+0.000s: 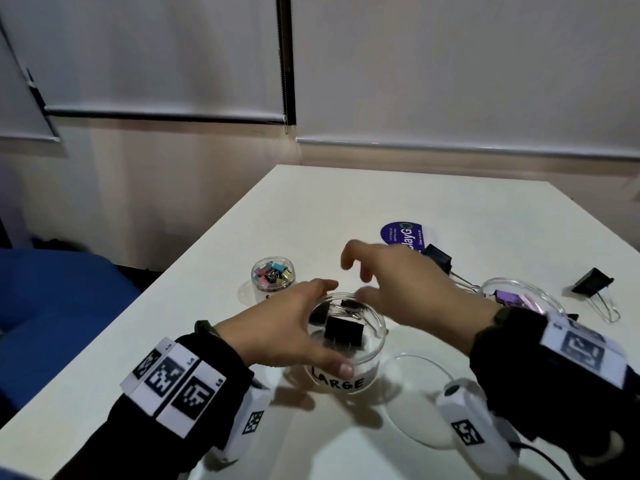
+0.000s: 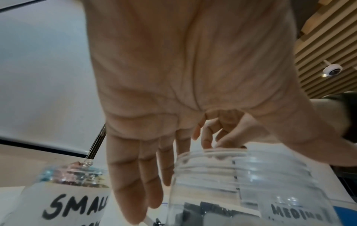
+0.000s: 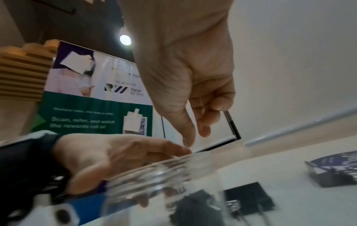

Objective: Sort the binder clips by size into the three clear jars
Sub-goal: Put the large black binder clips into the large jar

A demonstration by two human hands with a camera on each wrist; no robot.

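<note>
At a white table [image 1: 214,427], a person's left hand [image 1: 277,334] cups the jar marked LARGE [image 1: 349,351], thumb across the label on the near wall and fingers reaching round the far side; the left wrist view shows those fingers [image 2: 135,175] fairly straight beside the threaded neck, so the hold reads as a loose steadying wrap, and how firmly it presses cannot be told. Inside the jar, just to the thumb's far side, lie black binder clips [image 1: 344,332], the largest standing near the middle. The right hand [image 1: 408,282] hovers just above and beyond the jar's rim, empty, its fingers spread and lightly curled, the thumb nearest the mouth; the right wrist view shows its fingertips [image 3: 188,137] pointing down over the glass with nothing between them. Beyond the left hand's fingertips stands the jar marked SMALL [image 1: 273,278], filled with coloured clips. Behind the right wrist sits a third clear jar [image 1: 519,296] holding purple clips, labelled MEDIUM as seen through the glass from the left wrist. A black clip [image 1: 438,258] lies just past the right hand's knuckles, against a purple printed card [image 1: 398,233], and another black clip [image 1: 594,282] rests well out to the right of that hand. A clear round lid [image 1: 422,393] lies flat on the table below the right forearm.
</note>
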